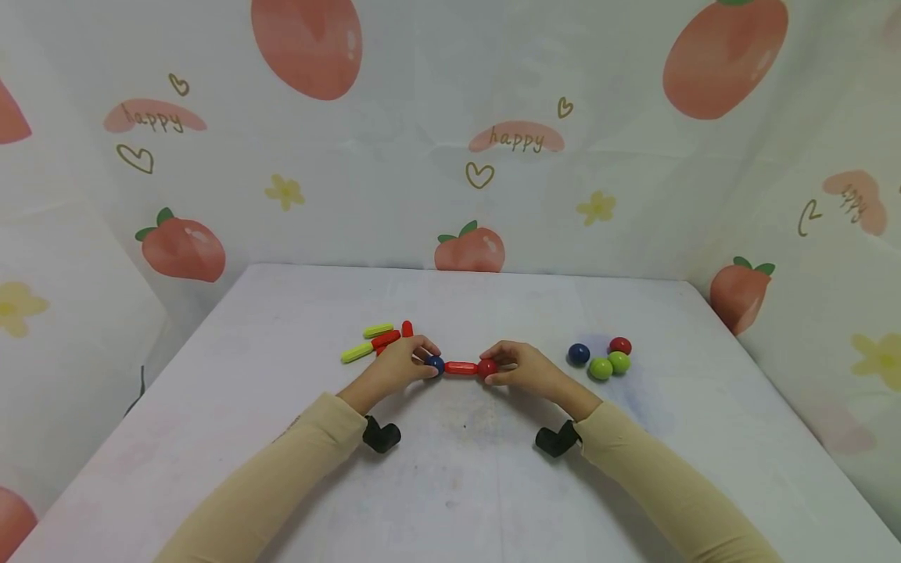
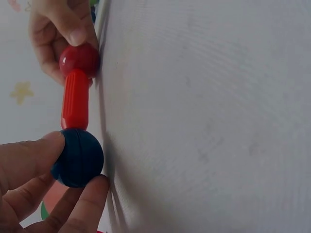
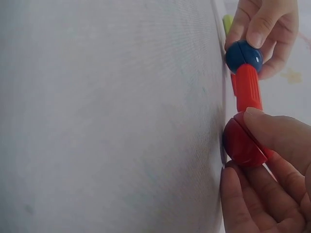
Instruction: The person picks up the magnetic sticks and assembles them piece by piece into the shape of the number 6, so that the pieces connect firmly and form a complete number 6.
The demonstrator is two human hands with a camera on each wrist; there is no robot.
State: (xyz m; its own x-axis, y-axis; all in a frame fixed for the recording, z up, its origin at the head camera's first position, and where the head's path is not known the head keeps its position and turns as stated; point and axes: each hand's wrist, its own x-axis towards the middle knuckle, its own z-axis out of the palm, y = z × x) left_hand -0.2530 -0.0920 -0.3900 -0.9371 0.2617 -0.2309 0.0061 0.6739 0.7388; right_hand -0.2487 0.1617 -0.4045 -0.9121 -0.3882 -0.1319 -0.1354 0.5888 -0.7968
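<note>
A red ribbed rod (image 1: pixel 461 367) joins a dark blue ball (image 2: pixel 78 158) at its left end and a red ball (image 3: pixel 244 141) at its right end, all in one line just over the table. My left hand (image 1: pixel 404 361) pinches the blue ball between thumb and fingers. On the other end, the thumb and fingers of my right hand (image 1: pixel 524 369) grip the red ball. Both wrist views show the rod's ends meeting the balls; whether they are fixed there I cannot tell.
Yellow-green rods (image 1: pixel 357 353) and red rods (image 1: pixel 385 338) lie beyond my left hand, partly hidden by it. To the right sit a blue ball (image 1: pixel 579 354), a red ball (image 1: pixel 620 346) and two green balls (image 1: pixel 601 368) on the white table (image 1: pixel 450 485).
</note>
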